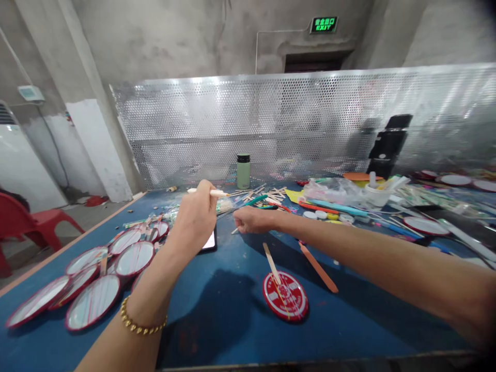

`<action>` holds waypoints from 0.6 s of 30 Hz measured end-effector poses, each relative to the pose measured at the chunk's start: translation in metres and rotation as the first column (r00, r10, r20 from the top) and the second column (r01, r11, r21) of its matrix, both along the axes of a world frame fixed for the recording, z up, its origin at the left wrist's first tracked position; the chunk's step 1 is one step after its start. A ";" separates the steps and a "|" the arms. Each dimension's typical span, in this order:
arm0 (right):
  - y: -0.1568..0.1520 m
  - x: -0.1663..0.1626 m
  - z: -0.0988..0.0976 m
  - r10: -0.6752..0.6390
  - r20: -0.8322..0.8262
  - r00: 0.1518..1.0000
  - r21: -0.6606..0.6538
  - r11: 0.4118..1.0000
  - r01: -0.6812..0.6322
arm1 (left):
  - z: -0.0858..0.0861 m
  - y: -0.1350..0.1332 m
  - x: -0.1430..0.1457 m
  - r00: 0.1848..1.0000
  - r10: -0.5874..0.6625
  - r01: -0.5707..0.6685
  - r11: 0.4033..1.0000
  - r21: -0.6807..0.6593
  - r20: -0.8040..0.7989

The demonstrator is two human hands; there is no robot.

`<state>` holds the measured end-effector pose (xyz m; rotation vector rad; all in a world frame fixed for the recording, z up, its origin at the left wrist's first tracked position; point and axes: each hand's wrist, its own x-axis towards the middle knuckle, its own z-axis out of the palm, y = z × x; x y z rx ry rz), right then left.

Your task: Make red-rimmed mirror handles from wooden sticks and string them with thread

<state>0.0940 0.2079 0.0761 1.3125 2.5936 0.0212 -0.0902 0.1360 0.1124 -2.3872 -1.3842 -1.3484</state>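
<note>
My left hand is closed around a white pen with an orange tip, above a phone that it partly hides. To its right, my right hand is pinched low over the blue table, and a thin pale stick pokes out under its fingers. Nearer me lies a round red badge-like disc with white print, a wooden stick resting across its edge. Beside it is an orange flat-bodied tool.
Several round mirrors with red rims lie piled at left. Loose sticks, a green bottle, pens and a white cup fill the back. A perforated metal screen stands behind the table.
</note>
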 end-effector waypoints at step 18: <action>-0.008 0.037 0.010 0.024 -0.260 0.965 0.052 0.999 -0.011 | -0.001 -0.004 0.005 0.998 0.031 -0.035 0.996 -0.088 -0.054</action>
